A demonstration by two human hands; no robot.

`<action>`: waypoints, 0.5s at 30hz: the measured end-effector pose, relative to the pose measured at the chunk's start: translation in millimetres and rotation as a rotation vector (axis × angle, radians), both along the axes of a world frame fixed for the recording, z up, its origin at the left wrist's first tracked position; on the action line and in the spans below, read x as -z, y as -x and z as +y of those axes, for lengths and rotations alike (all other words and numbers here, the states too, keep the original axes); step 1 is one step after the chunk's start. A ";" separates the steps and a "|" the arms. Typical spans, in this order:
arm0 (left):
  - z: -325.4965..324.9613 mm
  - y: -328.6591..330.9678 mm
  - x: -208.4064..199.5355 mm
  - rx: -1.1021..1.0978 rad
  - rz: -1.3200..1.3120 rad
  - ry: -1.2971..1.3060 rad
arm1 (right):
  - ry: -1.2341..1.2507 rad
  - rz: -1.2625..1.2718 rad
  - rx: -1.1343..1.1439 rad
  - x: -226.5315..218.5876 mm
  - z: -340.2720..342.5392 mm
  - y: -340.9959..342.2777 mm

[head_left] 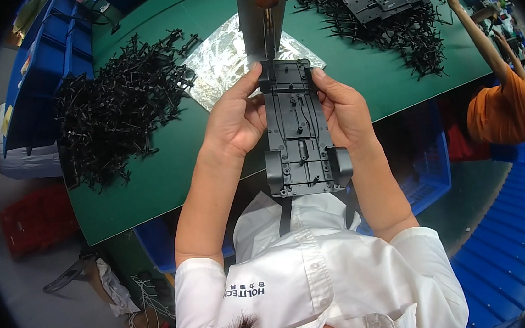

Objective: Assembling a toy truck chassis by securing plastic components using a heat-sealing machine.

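Observation:
Between both hands is a long black plastic housing point(297, 129) with ribs, posts and a side flange at each corner. My left hand point(236, 117) grips its far left edge, thumb up along the corner. On the opposite edge my right hand point(344, 105) pinches the far right corner in the same way. The housing's far end lies under the tip of a vertical machine head point(266, 18); whether they touch, I cannot tell. Below that end, a shiny silver-wrapped plate point(217, 57) rests on the table.
A heap of small black plastic parts point(124, 108) covers the left of the green table point(388, 88). Another heap point(415, 45) lies at the far right with a second black housing point(386, 0) on top. Blue bins point(45, 71) stand left. A co-worker in orange point(504, 109) reaches in from the right.

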State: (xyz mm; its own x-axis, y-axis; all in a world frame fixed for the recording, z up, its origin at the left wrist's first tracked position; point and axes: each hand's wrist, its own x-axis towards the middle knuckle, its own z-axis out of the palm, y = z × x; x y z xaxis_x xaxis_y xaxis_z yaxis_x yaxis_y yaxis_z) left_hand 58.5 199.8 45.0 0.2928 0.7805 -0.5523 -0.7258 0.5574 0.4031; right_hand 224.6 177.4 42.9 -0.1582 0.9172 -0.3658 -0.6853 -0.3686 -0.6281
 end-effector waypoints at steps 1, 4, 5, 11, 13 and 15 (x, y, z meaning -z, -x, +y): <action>-0.1 -0.2 -0.6 -0.001 0.004 -0.011 | -0.002 0.008 -0.002 -1.6 0.0 0.6; 0.9 1.9 2.2 0.022 -0.010 -0.006 | -0.007 0.017 -0.003 -2.4 -0.1 1.3; 1.0 1.3 1.6 0.022 -0.011 -0.005 | -0.010 0.018 0.001 -2.0 0.1 1.0; 2.1 1.2 0.8 0.011 -0.013 -0.001 | -0.021 0.014 -0.015 0.5 1.6 -0.6; 2.3 2.2 0.9 0.012 -0.029 -0.002 | -0.010 0.019 -0.013 -0.2 1.8 0.3; 2.3 1.3 -0.4 0.011 -0.028 -0.007 | 0.003 0.022 -0.007 -0.4 2.2 -0.2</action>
